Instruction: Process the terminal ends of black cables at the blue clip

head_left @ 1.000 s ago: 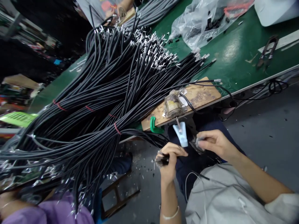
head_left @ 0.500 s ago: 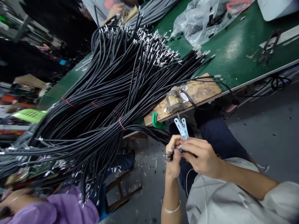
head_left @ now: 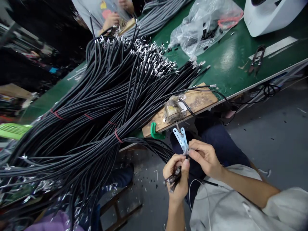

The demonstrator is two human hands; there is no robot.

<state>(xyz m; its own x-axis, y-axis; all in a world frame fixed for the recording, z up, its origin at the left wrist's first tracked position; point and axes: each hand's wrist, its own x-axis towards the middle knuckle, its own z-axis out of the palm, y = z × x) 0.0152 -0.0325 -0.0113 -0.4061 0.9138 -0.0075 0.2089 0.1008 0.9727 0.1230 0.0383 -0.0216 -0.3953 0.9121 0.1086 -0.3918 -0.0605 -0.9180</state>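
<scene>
My left hand [head_left: 176, 173] is closed around several black cables, and their dark ends [head_left: 174, 179] stick out past the fingers. Its thumb and forefinger steady one cable tip against the jaws of a light-blue clothespin [head_left: 181, 139]. Close beside it, my right hand [head_left: 204, 157] pinches at the same tip with thumb and fingertips, where bare wire strands seem to show. The clothespin sits on the thin shaft of a small tape-wrapped motor [head_left: 173, 110]. That motor is fixed on a wooden board [head_left: 197, 98] at the table edge.
Large bundles of black cable [head_left: 103, 106] with stripped ends cover the green table [head_left: 223, 61]. A green clamp [head_left: 155, 131] grips the board. Beyond lie a plastic bag [head_left: 192, 29] of black pieces, snips [head_left: 257, 61] and a white container [head_left: 267, 19]. A co-worker's hand [head_left: 112, 21] is across the table.
My hands have parted slightly, and a cable tip now meets the clothespin's jaws. My left hand has turned and lowered. The whole view has shifted, moving the table things leftward and down.
</scene>
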